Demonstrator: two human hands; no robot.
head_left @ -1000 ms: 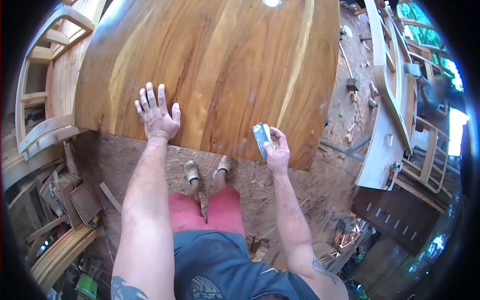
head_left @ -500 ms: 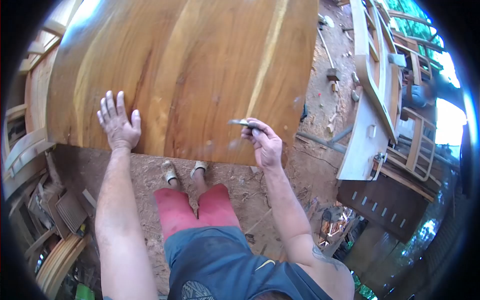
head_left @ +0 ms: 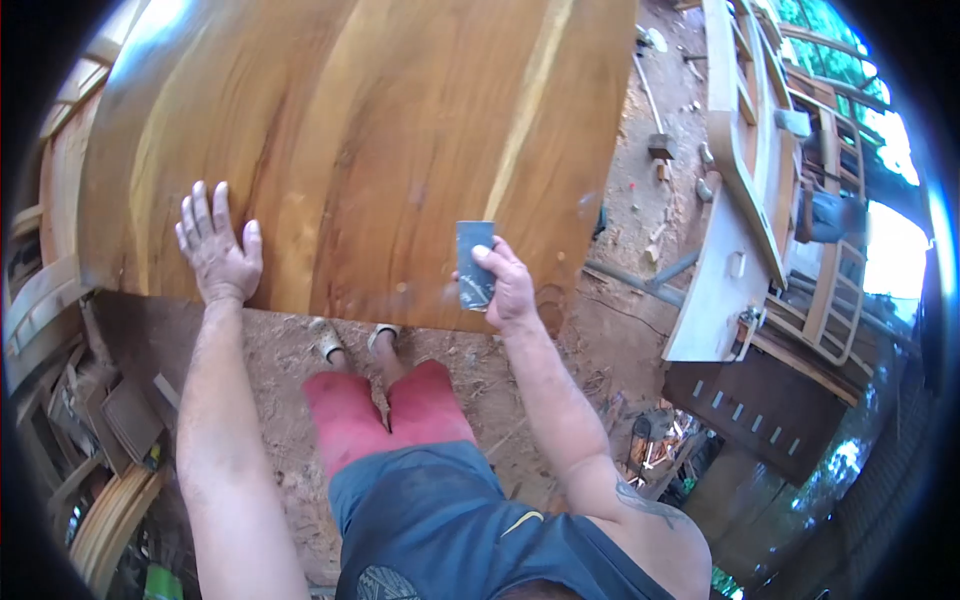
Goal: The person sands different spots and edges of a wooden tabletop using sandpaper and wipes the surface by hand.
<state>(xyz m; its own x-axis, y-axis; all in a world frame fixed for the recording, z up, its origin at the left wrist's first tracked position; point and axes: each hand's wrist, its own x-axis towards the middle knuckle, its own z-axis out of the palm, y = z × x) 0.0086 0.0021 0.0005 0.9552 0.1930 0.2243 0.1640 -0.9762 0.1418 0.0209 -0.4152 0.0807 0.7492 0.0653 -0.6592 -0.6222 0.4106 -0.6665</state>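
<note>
Now flat grey piece [head_left: 472, 282] is turned broad face to view, seen nearly edge-on just before. Piece is pinched between thumb and fingers of right hand [head_left: 510, 287], near front edge of wooden slab [head_left: 370, 150]; contact cannot be told. Turn is judged as handling, not pressing. Left hand [head_left: 223, 264] is laid on slab, fingers spread.

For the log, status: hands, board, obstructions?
Left hand open, palm down on wooden board. Right hand gripping grey flat piece by board's near edge. No obstruction seen between hands.
</note>
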